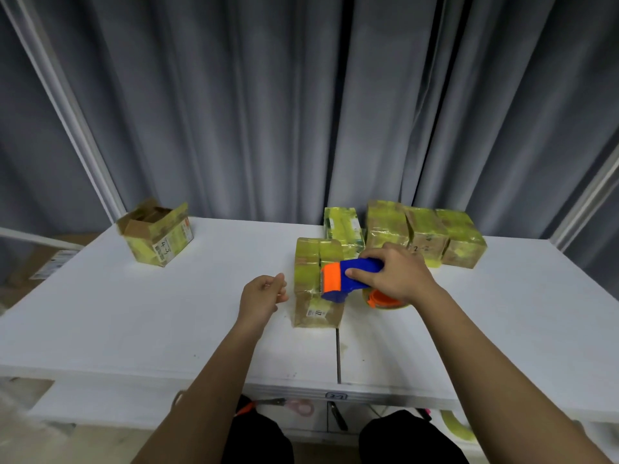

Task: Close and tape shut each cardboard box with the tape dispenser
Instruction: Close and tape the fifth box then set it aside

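Cardboard box [318, 283] at the centre of the white worktop [134, 313] looks closed, its top already wrapped in yellowish tape. In the head view, the one view given, the step in hand appears to be the finish of a tape run over this box: the blue and orange tape dispenser [348, 279] sits over the box's right side, its orange toothed edge facing 9 o'clock, the tape roll [385, 301] showing below the wrist.

The right hand [395, 276] grips the dispenser's blue handle, fingers curled over the top and thumb pressed on the near face. The forearm comes in from 5 o'clock. The left hand [264, 296] hovers just beside the box at its 9 o'clock side, fingers loosely curled and holding nothing; whether it touches the cardboard I cannot tell. Its forearm rises from 6 o'clock.

At 1 to 2 o'clock from the centre box, a row of taped boxes [425, 232] stands along the far edge, close together. Well apart, at 10 o'clock, an open box [157, 236] stands with its flaps up, not yet sealed.

My judgement: the next move calls for cutting the tape against the teeth, smoothing the loose end down with the free hand, then setting this box aside and reaching for the open one, folding its flaps flat before taping.
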